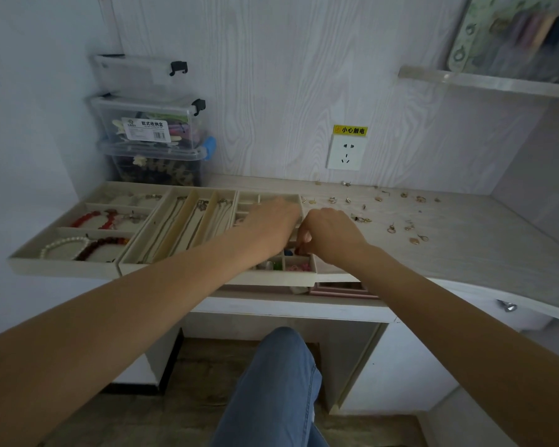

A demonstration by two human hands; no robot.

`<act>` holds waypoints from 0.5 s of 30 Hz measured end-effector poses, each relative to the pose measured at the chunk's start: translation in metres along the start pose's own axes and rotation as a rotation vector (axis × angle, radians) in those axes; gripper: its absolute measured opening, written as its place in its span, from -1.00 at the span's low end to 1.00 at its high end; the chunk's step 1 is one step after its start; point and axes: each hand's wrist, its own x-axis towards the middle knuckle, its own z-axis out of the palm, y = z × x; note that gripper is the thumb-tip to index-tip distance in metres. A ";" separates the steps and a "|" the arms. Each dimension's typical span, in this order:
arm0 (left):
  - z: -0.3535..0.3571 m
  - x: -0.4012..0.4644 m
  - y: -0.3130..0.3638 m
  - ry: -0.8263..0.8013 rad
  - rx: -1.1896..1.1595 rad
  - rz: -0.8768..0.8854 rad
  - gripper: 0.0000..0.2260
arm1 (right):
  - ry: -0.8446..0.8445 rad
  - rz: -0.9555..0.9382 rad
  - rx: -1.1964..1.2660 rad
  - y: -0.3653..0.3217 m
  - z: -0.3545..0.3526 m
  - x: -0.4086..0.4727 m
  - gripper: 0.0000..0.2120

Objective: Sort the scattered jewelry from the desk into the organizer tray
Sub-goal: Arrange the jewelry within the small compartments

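While our right hand (328,235) curls fingers over organizer tray (284,279), contents unseen; left hand (271,221) state unclear. Scattered jewelry (410,225) on surface (465,253): light, tiny, snag-prone; we pinch by hooks.

Three clear plastic boxes (152,124) sit stacked in the corner at about ten o'clock. The top one has black clips, the middle one has a white label, and the bottom one has a blue clip. A white wall socket (346,153) is at about one o'clock, with a yellow sticker (350,130) just above it. A shelf (484,82) is high up at two o'clock, with a blurry pack (513,33) standing on it. A leg in blue jeans (271,391) is at six o'clock, over the floor (181,421).
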 end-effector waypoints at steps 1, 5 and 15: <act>0.001 0.001 -0.003 -0.028 -0.037 0.001 -0.94 | 0.008 -0.002 -0.007 0.001 0.000 0.000 -0.85; -0.001 0.002 -0.015 -0.160 -0.181 -0.002 -0.84 | 0.009 0.023 -0.032 0.005 0.000 0.002 -0.82; -0.002 0.002 -0.028 -0.171 -0.366 0.002 -0.84 | -0.023 0.102 0.053 0.004 0.001 0.004 -0.77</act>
